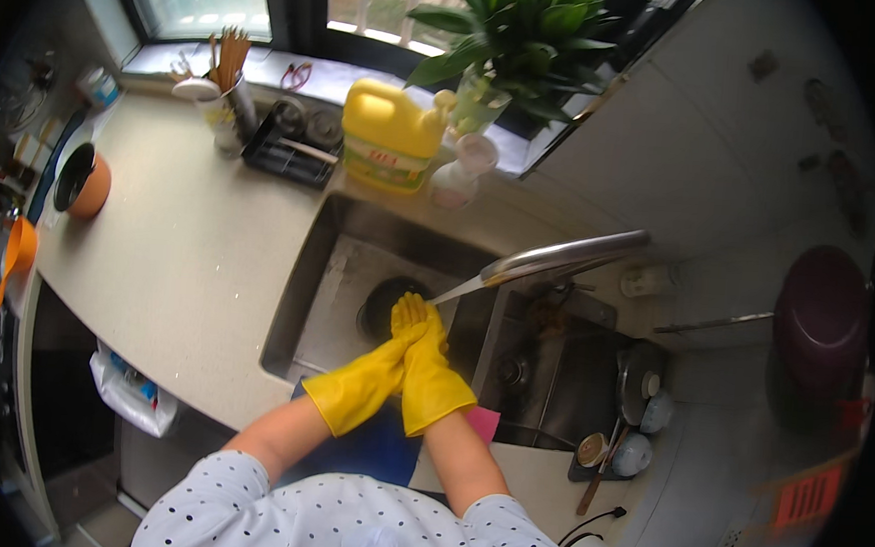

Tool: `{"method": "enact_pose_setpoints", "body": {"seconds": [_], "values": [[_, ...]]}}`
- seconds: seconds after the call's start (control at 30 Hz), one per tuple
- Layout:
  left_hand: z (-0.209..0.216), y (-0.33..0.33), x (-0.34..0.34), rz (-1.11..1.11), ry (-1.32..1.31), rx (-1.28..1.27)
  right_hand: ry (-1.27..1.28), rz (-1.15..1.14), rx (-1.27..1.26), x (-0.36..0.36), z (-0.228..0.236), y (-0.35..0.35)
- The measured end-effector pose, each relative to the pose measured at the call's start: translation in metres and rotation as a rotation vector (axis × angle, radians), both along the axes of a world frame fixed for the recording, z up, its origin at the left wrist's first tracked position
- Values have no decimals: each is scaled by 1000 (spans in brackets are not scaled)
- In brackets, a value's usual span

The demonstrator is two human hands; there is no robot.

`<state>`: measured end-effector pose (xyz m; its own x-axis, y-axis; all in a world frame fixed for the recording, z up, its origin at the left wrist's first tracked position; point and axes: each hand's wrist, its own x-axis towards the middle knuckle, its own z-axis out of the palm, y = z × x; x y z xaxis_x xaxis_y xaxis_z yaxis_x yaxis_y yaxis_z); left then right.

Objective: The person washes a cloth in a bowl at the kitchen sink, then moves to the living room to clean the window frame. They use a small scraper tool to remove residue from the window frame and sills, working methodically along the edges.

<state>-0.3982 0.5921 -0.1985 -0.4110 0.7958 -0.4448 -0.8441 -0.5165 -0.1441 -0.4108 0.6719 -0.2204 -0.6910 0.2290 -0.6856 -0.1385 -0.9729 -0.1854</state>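
My left hand [384,359] and my right hand [428,358] wear yellow rubber gloves. They are pressed against each other over the left basin of the steel sink [301,295], gloved fingers stretched out and partly overlapping. No object shows between them. A stream of water [454,293] runs from the steel faucet [559,256] onto the fingers. Beneath the hands is a dark round shape [373,315]; whether it is the drain or a bowl I cannot tell.
A yellow jug [391,135], a white vase-shaped container [462,173] and a black tray [289,159] stand behind the sink. To the right lies a second basin [571,382]. An orange-brown pot [84,182] sits far left. A leafy plant [523,28] overhangs the sill.
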Motion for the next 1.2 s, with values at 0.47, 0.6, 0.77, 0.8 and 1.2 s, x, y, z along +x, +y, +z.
{"method": "enact_pose_setpoints", "body": {"seconds": [0.47, 0.6, 0.77, 0.8, 1.2], "values": [[-7, -41, -14, -99, 191, -612, -115, 903, 1700, 10, -15, 92], [6, -77, -19, 39, 245, -530, -216, 1230, 1501, 15, 144, 59], [33, -97, -21, 56, 319, -421, 84, 1182, 1981, 38, 144, 48], [38, -97, -24, 92, 351, -377, 81, 1309, 2000, 42, 137, 45], [63, -63, -78, 294, 322, -194, 25, 1174, 1305, 73, 156, -102]]}}
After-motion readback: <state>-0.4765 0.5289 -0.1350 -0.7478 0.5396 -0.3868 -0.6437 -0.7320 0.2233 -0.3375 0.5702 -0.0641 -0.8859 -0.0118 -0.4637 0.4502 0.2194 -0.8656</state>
